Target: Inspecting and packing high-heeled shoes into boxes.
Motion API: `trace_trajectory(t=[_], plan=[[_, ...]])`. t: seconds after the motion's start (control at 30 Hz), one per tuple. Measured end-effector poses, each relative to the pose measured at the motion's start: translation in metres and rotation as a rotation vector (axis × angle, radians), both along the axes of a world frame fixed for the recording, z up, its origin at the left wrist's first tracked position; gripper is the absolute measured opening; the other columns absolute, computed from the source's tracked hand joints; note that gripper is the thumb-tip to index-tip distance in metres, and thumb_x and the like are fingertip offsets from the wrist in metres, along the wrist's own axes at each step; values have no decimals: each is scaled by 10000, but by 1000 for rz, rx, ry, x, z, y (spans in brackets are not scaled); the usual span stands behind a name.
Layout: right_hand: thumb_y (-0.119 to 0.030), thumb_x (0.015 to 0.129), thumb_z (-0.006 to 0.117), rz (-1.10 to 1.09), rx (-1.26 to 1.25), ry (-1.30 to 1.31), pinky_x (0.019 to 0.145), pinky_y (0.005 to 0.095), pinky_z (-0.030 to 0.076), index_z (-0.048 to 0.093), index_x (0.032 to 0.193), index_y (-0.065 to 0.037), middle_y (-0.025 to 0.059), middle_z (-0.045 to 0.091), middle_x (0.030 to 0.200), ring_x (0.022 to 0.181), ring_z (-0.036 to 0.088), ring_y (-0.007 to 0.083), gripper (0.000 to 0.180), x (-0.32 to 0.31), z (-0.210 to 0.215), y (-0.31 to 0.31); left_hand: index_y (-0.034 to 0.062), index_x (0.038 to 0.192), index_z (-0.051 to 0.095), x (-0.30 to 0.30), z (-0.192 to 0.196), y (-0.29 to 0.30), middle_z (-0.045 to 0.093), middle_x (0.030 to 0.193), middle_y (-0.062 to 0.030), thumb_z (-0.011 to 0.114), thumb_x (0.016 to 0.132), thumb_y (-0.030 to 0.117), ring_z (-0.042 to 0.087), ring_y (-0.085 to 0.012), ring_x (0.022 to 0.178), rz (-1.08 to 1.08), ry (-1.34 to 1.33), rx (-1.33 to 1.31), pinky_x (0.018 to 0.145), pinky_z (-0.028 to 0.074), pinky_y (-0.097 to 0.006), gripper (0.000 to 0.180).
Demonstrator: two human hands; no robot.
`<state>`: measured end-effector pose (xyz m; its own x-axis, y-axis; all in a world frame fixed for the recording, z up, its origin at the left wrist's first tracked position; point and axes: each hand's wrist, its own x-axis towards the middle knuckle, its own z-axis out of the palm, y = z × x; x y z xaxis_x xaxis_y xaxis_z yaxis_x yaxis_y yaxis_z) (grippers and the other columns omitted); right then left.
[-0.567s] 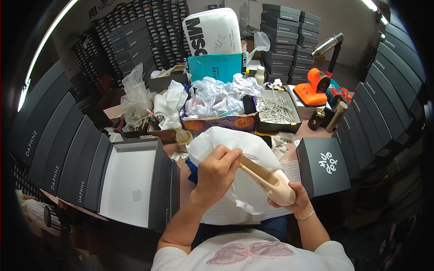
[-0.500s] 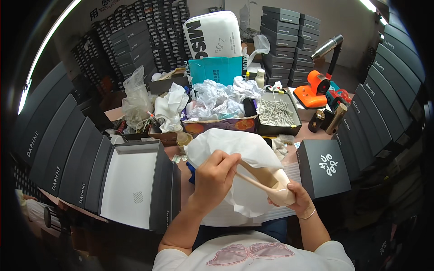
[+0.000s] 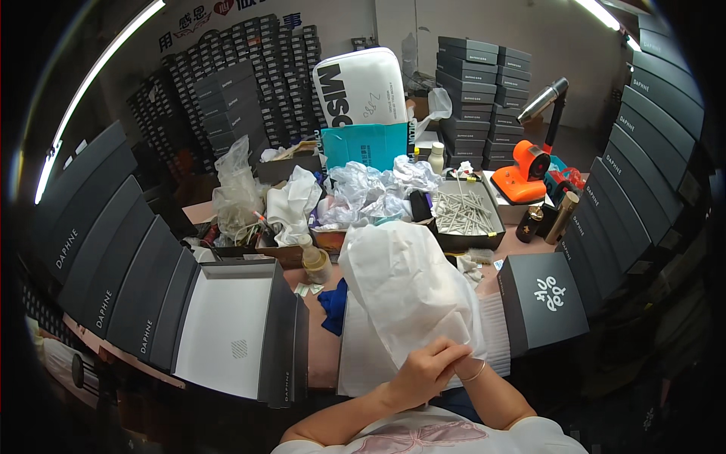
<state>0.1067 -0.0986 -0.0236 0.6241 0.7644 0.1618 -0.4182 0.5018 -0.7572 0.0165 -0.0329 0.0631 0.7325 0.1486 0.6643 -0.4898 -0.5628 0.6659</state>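
A thin white wrapping sheet hangs in front of me, creased and rounded at its far end. My left hand is closed at its near right corner, fingers pinched on the edge. Just beside and partly behind it is my right hand, a thin bracelet at its wrist; its fingers are hidden by the left hand and the sheet. The beige shoe seen earlier is out of sight, covered by the sheet or my hands. Under the sheet lies a white ribbed pad.
An open grey shoebox with a white inside stands at left, beside stacked boxes. A closed grey box sits at right. Behind are a bottle, blue cloth, crumpled paper, white sticks and an orange tool.
The white sheet has come toward me over where the beige shoe was, hiding it. My left hand has moved down and right to meet my right hand. The view has tilted up slightly.
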Motion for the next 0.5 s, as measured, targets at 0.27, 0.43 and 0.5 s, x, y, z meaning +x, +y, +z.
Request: trace_trajectory(t=[0.27,0.43,0.5], plan=[[-249,900,595,-26,-110,-108,951,381,483,411,1398,-60,126,495,1364,1178,547,273,563,-2,-10,14,13,1255,516,-36,-11,7,578,1068,-112,748,833,201,604,-216,958,16,162,-26,823,487,-326,518],[-241,906,595,-46,-156,-166,948,390,486,393,1416,-67,127,478,1387,1194,538,278,576,-10,-13,31,42,1387,374,-8,-50,52,485,1310,-112,823,755,307,478,-239,1213,102,254,-1074,1042,369,-371,818],[-237,908,595,-9,-221,-272,946,394,488,386,1424,-70,127,471,1396,1201,534,280,581,-16,-23,30,31,1375,386,-5,-43,58,506,1298,-90,813,774,192,474,-218,1209,-29,347,-1313,1056,344,-367,755]])
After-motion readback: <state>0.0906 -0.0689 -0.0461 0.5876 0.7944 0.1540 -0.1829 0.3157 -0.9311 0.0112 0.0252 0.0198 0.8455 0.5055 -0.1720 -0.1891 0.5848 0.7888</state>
